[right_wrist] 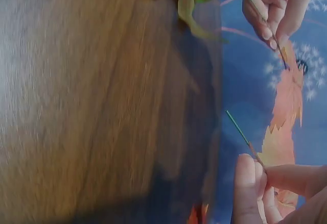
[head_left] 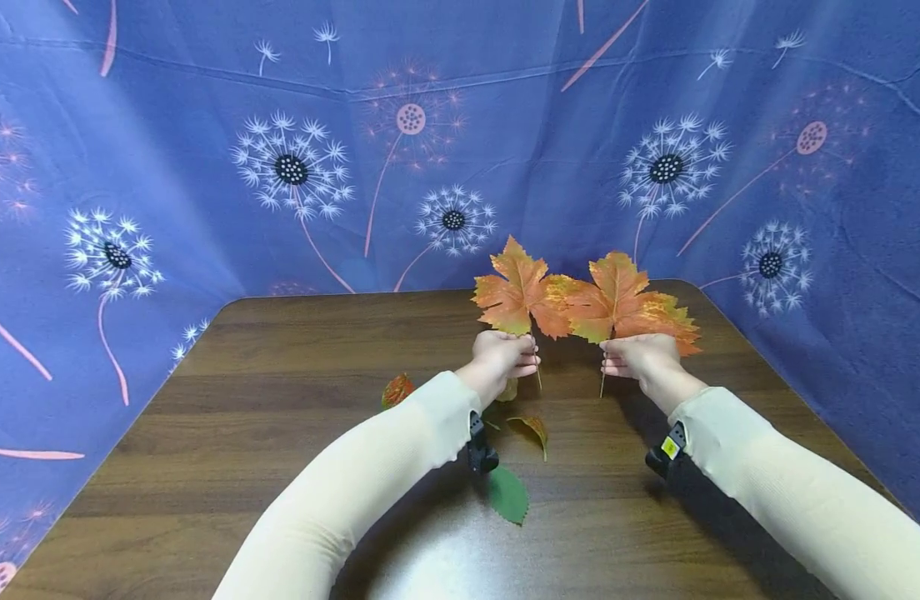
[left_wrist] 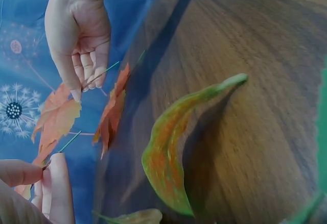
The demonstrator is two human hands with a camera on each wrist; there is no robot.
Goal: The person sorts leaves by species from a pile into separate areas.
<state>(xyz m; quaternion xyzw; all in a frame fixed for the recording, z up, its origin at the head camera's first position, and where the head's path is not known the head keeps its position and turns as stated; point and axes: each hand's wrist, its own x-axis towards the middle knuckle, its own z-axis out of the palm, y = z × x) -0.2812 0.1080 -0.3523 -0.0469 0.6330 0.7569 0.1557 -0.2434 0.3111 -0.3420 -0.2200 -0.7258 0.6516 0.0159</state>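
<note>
Side by side above the far part of the table, two orange maple leaves are held upright by their stems. My left hand (head_left: 497, 360) pinches the thin stem of the left maple leaf (head_left: 514, 287) between thumb and fingers. The stem of the right maple leaf (head_left: 613, 292) is pinched the same way by my right hand (head_left: 650, 362). The inner edges of both leaves overlap in the head view. Behind the right hand shows another orange maple leaf (head_left: 670, 321), partly hidden. In the left wrist view that leaf (left_wrist: 112, 112) appears beyond the fingers, close to the table's far edge.
Near the left forearm lie a curled green-orange leaf (head_left: 531, 429), a green leaf (head_left: 508, 494), a red-green leaf (head_left: 397, 390) and a yellowish leaf (head_left: 508, 390), partly covered by the hand. A blue dandelion-patterned cloth (head_left: 550, 192) hangs behind the brown wooden table (head_left: 295, 350).
</note>
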